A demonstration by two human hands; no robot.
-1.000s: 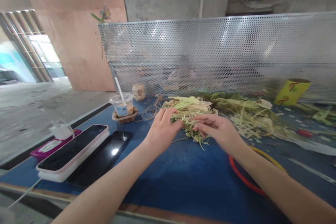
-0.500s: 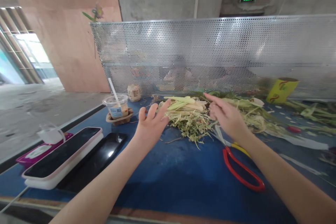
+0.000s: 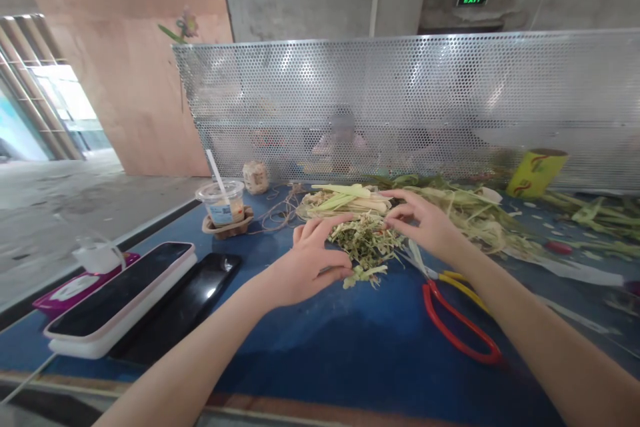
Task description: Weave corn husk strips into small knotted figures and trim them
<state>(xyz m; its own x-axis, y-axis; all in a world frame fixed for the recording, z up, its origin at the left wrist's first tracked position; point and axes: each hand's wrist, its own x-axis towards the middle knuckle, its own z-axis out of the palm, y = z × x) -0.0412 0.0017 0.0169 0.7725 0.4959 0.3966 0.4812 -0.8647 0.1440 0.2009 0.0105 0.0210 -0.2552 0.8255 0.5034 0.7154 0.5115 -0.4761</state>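
Note:
A loose heap of dried greenish plant sprigs [image 3: 367, 240] lies on the blue table [image 3: 345, 353]. At its left edge is my left hand [image 3: 315, 260], fingers and thumb apart around that side of the sprigs. My right hand [image 3: 423, 220] is at the heap's right edge, fingers bent and thumb apart from the index finger. Neither hand visibly grips anything; exact contact with the sprigs is hard to tell. Behind the heap lie pale green husk strips [image 3: 350, 199]. Scissors with red and yellow handles [image 3: 460, 330] rest below my right forearm.
To the left stand a plastic cup with a straw [image 3: 223, 207], a phone on a white block [image 3: 125, 287], a black phone [image 3: 183, 307] and a purple power strip [image 3: 75, 287]. Twine [image 3: 280, 213], more husks [image 3: 475, 217] and a yellow roll [image 3: 537, 173] lie before the perforated metal screen [image 3: 400, 100].
My left hand has come down and right, to the left side of the sprig heap. My right hand has lowered slightly, its pointing index finger now bent. The sprigs look more gathered, and the twine shows.

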